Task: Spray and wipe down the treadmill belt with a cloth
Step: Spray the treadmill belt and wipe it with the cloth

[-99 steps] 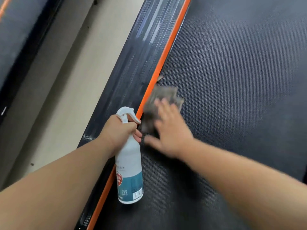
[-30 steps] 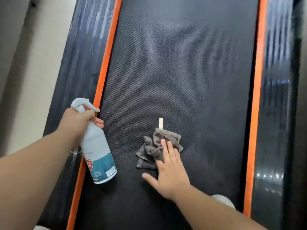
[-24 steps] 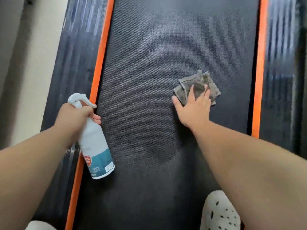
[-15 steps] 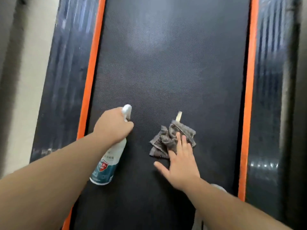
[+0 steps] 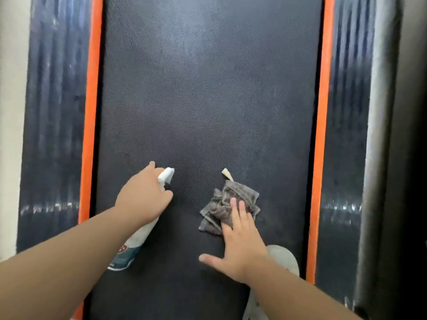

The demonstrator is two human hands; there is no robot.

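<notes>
belt: black, fine dimpled weave
cloth: crumpled grey, under flat right hand fingers
left hand: wrapped round white spray bottle, lower left

Now spray bottle over belt

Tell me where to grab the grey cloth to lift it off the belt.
Pinch the cloth at its bunched middle folds, probably from straight above: it lies crumpled and low on the treadmill belt, edges flat, with the right hand resting on its near side.
</notes>
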